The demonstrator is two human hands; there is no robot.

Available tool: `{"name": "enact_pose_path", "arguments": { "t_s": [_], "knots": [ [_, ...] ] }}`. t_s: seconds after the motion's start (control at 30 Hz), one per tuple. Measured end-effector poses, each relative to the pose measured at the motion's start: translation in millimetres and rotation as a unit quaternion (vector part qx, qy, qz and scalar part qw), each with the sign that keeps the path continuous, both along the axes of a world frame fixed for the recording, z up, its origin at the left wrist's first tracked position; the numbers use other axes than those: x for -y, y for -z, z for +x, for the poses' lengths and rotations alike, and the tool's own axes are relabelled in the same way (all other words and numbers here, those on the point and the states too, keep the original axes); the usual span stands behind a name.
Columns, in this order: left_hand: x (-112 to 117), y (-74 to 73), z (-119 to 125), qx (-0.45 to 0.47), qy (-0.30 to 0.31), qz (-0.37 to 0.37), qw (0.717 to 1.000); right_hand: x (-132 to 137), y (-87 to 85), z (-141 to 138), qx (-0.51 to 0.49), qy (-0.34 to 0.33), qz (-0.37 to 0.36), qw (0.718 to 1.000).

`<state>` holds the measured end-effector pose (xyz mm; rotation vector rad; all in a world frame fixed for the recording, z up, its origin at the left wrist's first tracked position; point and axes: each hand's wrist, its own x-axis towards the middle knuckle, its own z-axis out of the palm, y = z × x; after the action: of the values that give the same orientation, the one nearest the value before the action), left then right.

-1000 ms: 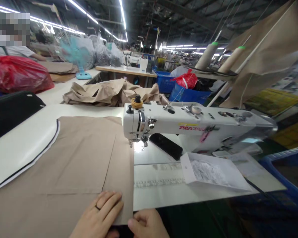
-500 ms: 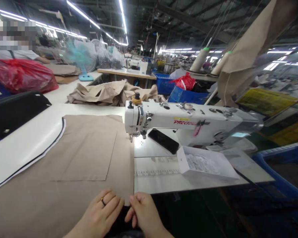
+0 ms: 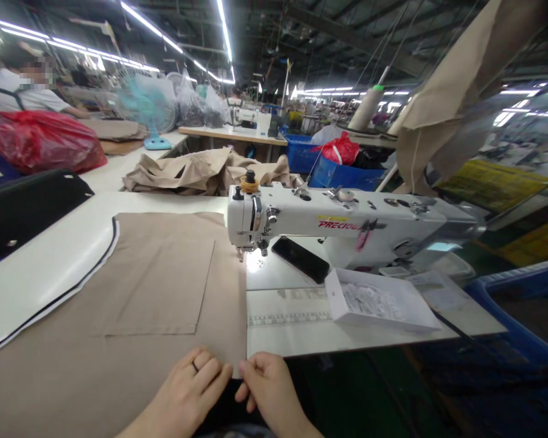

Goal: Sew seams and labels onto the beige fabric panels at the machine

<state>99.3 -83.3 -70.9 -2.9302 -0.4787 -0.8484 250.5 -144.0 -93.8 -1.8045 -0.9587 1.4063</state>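
Note:
A wide piece of tan fabric [image 3: 164,286] lies on the table, with a rectangular tan patch marked by its edges on top. My left hand [image 3: 189,389], with a ring on one finger, has its curled fingers pinching the fabric's near edge. Beside it, my right hand [image 3: 271,389] is closed at the near right corner of the same fabric, thumb against the fingers. The white sewing machine [image 3: 292,210] stands beyond the hands, its needle area [image 3: 241,252] just above the fabric's right edge.
A black phone [image 3: 301,258] lies under the machine arm. A white box [image 3: 379,301] of small white pieces is to the right. Crumpled tan cloth [image 3: 192,170] lies behind, and tan cloth [image 3: 442,103] hangs at right. Blue crates [image 3: 525,286] stand beside the table. A person [image 3: 22,79] sits far left.
My left hand has shifted slightly right, towards my right hand. The fabric has hardly moved. At the far left, the person's head has changed position.

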Motion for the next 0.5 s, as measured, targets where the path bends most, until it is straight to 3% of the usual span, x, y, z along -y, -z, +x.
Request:
{"name": "enact_pose_path", "arguments": {
  "t_s": [0.1,0.2,0.27,0.33,0.5],
  "knots": [
    [-3,8.7,2,0.007,-0.019,-0.052,0.998,-1,-10.5,8,0.199,-0.056,0.068,0.976],
    [-6,12.8,6,0.021,-0.027,-0.070,0.997,-16,-21.3,27,0.375,-0.132,0.208,0.894],
    [-12,16.8,8,0.011,-0.014,-0.065,0.998,-37,-24.3,43,0.409,-0.178,0.304,0.842],
    [-24,24.1,10,-0.006,-0.003,-0.062,0.998,-64,-23.7,57,0.421,-0.224,0.353,0.805],
    [-82,39.7,24,-0.080,-0.024,-0.070,0.994,-122,-16.5,77,0.462,-0.257,0.348,0.774]
  ]
}}
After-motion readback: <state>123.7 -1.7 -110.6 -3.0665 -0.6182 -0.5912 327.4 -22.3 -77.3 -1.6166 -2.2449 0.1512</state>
